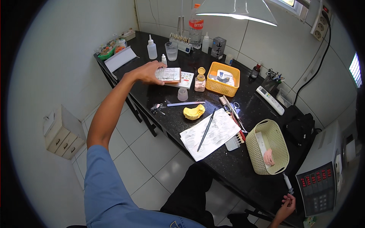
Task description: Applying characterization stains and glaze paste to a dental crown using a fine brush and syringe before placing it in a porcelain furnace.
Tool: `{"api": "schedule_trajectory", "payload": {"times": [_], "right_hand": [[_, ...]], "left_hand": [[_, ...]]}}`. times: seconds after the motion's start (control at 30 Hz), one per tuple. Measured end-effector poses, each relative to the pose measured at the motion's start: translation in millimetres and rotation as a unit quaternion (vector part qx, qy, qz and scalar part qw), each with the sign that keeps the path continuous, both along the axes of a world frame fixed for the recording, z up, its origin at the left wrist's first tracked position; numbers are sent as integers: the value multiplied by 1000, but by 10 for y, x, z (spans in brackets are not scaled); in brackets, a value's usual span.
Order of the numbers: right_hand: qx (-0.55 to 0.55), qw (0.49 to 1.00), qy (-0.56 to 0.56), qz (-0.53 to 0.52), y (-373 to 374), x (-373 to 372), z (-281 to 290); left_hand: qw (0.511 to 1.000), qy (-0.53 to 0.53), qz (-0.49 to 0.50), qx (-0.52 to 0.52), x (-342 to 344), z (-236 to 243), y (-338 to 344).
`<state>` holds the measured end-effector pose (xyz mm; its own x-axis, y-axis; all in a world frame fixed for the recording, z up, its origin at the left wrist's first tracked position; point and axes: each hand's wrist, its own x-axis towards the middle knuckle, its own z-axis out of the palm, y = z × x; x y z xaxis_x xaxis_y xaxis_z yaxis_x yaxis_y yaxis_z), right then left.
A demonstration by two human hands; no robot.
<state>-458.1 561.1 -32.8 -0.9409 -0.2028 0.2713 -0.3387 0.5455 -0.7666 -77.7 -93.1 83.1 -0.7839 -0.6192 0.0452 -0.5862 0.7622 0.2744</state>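
Note:
My left hand (149, 73) reaches across to the far left part of the black table. Its thumb and fingers grip the end of a flat box (169, 75) with a printed white top and brown side. This box overlaps a white card (186, 80) with coloured spots. A small white dropper bottle (164, 59) stands just behind my fingers. At the lower right, my right hand (288, 207) is closed at the plunger end of a white syringe (288, 183), its fingers partly hidden. The syringe points toward the pale green basket (280, 131).
A yellow dental cast (194, 112) sits beside paper (224, 127) bearing a dark pencil (205, 131). An orange basket (236, 81), an open jar of pink powder (200, 83) and a small cup (183, 94) stand farther back. A lamp (237, 9) hangs above; a device with red digits (315, 180) stands right.

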Motion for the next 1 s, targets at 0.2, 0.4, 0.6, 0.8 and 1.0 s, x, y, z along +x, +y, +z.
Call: {"api": "schedule_trajectory", "payload": {"times": [0.2,0.4,0.6,0.8,1.0], "right_hand": [[-12,1000,14,13,33,50,-6],[-10,1000,-4,22,-35,147,118],[-86,993,56,59,8,192,174],[-249,965,66,55,334,57,253],[-146,978,113,-99,852,-67,375]], "left_hand": [[998,-31,-50,-14,-385,-149,-164],[998,1,-63,-8,-450,-270,-231],[995,30,-81,45,-491,-344,-253],[997,6,-48,-56,-237,-91,57],[991,-111,27,-65,-55,651,1494]]}}
